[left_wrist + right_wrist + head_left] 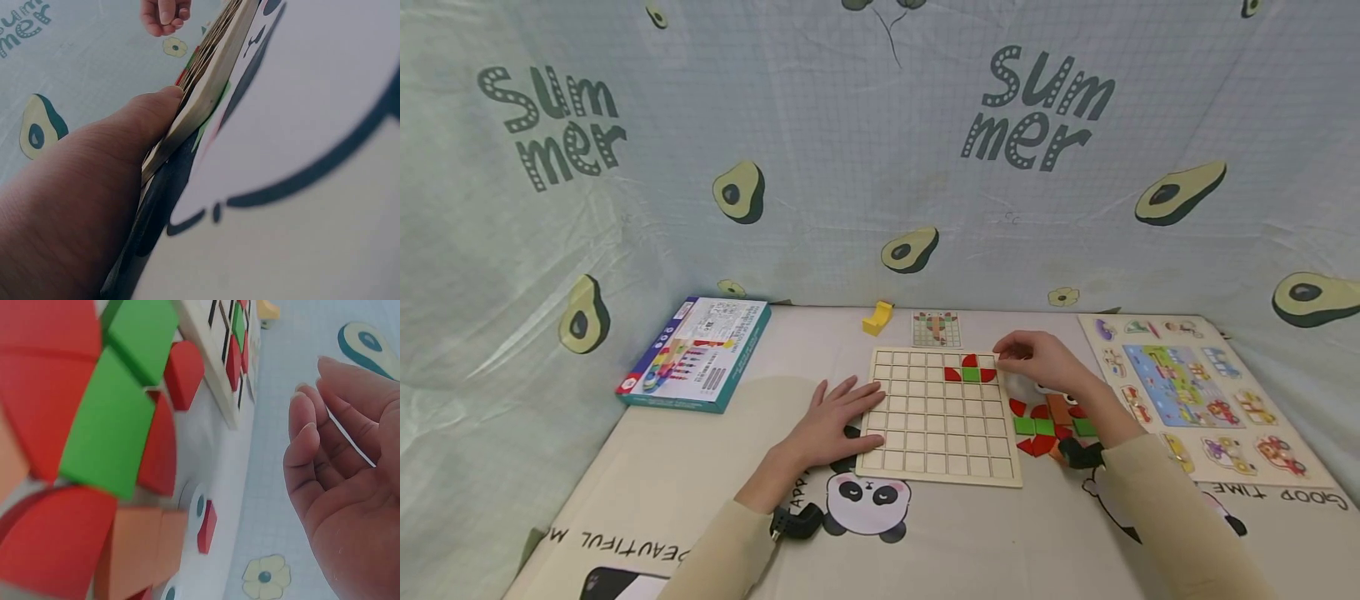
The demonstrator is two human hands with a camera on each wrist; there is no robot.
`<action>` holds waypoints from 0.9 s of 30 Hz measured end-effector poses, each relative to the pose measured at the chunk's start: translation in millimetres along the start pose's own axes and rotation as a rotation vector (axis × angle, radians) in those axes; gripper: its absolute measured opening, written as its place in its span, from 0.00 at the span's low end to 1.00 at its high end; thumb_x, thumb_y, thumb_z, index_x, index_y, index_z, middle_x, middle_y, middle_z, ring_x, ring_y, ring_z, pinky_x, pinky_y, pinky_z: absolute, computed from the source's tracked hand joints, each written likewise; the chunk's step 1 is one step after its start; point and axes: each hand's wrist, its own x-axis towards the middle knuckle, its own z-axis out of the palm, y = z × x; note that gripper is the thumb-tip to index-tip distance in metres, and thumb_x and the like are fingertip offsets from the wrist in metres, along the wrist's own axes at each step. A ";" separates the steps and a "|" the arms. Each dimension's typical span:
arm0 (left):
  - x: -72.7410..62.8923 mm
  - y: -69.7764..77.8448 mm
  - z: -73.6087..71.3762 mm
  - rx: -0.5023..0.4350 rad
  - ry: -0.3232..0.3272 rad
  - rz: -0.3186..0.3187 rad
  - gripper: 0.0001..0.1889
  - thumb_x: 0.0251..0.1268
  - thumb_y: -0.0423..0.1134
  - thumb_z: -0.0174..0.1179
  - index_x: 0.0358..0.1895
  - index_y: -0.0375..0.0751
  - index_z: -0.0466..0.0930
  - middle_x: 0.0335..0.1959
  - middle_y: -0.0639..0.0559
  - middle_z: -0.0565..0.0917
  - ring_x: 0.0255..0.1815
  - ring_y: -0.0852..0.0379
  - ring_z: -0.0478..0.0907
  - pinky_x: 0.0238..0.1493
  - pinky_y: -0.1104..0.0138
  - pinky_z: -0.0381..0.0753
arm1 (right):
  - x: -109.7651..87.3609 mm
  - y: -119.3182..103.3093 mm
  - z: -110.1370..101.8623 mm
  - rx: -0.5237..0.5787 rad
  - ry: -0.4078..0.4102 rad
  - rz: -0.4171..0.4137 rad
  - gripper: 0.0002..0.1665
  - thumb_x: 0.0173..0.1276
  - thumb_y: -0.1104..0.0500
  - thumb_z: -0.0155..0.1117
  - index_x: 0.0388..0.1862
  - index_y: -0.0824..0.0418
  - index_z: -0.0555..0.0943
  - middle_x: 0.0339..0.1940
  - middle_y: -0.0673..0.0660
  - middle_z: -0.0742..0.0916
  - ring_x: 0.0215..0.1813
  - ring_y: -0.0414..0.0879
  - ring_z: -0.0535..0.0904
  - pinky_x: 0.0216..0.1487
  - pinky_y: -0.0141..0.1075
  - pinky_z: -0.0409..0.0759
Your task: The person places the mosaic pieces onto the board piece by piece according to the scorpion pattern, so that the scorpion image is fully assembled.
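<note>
A wooden grid board lies on the tablecloth. My left hand rests spread along its left side, fingers on the grid; in the left wrist view the thumb lies at the board's edge. Near the top right of the grid, several red rounded pieces surround a green square. My right hand hovers by the board's top right corner. In the right wrist view its fingers are loosely bent, with no piece showing between them. Loose red, green and orange pieces lie below that hand.
Behind the board lies a small pattern card, with a yellow block left of it. A boxed toy sits at the far left. On the right lies a picture puzzle board. A printed cloth wall closes off the back.
</note>
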 end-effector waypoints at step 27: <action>-1.0 -2.0 1.5 -0.001 0.001 0.001 0.39 0.66 0.63 0.61 0.77 0.50 0.67 0.78 0.55 0.63 0.81 0.44 0.48 0.74 0.37 0.35 | -39.0 25.1 -16.6 0.011 -0.006 0.071 0.17 0.71 0.60 0.68 0.54 0.68 0.81 0.39 0.55 0.83 0.42 0.52 0.77 0.40 0.34 0.82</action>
